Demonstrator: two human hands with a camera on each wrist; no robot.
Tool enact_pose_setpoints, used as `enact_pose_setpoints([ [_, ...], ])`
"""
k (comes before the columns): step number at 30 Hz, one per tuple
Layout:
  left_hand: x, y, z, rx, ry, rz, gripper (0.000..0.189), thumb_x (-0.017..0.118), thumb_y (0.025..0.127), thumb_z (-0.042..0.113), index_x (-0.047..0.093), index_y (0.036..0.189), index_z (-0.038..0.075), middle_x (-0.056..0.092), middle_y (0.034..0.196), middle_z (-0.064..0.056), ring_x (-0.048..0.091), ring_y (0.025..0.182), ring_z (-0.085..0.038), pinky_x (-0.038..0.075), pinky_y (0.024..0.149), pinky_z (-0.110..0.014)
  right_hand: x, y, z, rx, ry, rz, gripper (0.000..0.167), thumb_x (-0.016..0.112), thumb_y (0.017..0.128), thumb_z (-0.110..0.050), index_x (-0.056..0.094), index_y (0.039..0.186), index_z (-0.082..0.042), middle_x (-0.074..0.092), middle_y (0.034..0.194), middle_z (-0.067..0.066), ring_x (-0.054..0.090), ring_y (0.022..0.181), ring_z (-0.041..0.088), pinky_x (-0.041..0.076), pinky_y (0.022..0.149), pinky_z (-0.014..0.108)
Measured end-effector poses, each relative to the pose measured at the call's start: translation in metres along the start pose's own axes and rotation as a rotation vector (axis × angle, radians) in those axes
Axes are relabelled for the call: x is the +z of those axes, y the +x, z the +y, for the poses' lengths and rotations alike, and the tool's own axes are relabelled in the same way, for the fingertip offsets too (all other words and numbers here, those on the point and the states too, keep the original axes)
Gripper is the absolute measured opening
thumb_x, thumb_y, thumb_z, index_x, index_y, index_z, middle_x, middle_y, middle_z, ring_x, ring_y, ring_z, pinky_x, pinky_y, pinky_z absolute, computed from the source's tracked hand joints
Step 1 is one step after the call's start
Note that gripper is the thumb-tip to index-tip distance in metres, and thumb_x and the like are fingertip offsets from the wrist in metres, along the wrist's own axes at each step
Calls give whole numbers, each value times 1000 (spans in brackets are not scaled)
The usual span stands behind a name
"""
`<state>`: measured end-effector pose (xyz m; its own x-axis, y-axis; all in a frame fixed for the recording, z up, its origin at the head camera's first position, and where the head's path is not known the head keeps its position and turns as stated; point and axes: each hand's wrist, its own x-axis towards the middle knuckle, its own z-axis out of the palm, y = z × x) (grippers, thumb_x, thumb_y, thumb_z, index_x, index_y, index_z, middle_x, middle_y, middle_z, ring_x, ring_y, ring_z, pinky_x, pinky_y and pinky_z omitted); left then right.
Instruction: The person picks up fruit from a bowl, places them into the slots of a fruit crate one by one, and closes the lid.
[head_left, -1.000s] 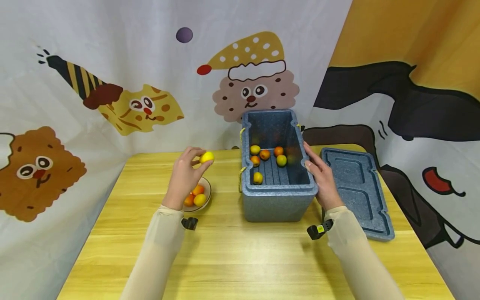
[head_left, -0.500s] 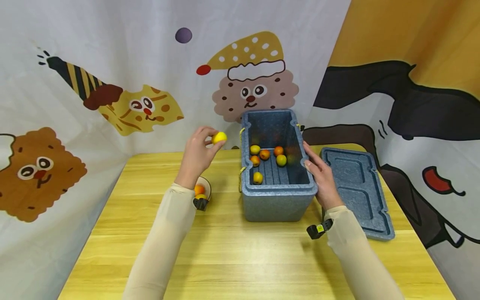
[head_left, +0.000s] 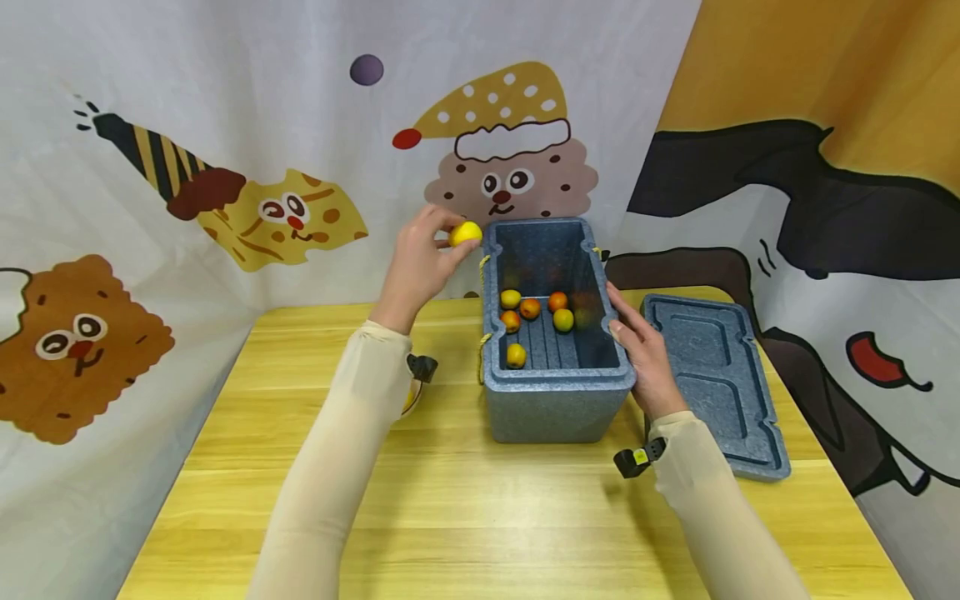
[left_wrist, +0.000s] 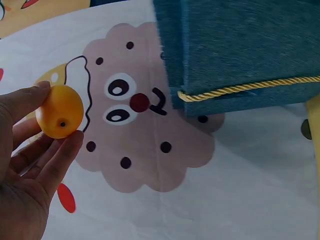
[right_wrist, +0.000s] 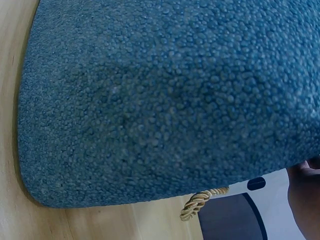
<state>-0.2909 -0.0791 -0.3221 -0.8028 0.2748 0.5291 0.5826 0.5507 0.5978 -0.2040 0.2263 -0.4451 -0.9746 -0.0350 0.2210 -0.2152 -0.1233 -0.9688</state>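
Note:
My left hand (head_left: 431, 254) is raised beside the back left corner of the blue foam box (head_left: 558, 400) and pinches a small yellow fruit (head_left: 466, 233) in its fingertips. The left wrist view shows the same fruit (left_wrist: 59, 111) held between thumb and fingers, with the box's outer wall (left_wrist: 240, 45) and its yellow rope handle (left_wrist: 250, 88) to the right. Several yellow and orange fruits (head_left: 530, 309) lie on the box's ribbed floor. My right hand (head_left: 641, 354) rests flat against the box's right wall. The right wrist view is filled by that wall (right_wrist: 160, 100).
The box's blue lid (head_left: 712, 383) lies flat on the wooden table (head_left: 480, 517), right of the box. A small bowl (head_left: 411, 398) of fruit sits left of the box, mostly hidden behind my left forearm. Cartoon-printed cloth (head_left: 225, 167) hangs close behind the table.
My left hand has risen from above the bowl and moved right toward the box's back left corner, carrying the yellow fruit. The right hand has stayed on the box wall.

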Motion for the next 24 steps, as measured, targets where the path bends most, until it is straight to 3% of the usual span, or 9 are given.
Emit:
enact_pose_setpoints([
  [5,-1,12,7,2,-18,1,28,76,87,15,67,109,-1,57,103,-11,62,98,-20,54,84,-26,-1,1,1,0,-22,8,49,52,104,-26,40,152,-19,31,157,-5,24,144,15,35,106,20],
  [12,8,32,21,-51,64,-95,30,74,90,21,64,111,2,56,108,-8,58,97,-19,51,84,-22,-2,1,1,-4,-15,11,49,51,104,-25,40,152,-19,31,158,-4,24,144,16,36,104,19],
  [24,32,59,35,-124,119,-248,31,70,93,26,62,115,6,54,112,-5,51,98,-19,47,82,-23,-2,1,2,-7,0,4,49,51,104,-25,40,152,-19,31,157,-4,24,144,16,36,104,19],
])
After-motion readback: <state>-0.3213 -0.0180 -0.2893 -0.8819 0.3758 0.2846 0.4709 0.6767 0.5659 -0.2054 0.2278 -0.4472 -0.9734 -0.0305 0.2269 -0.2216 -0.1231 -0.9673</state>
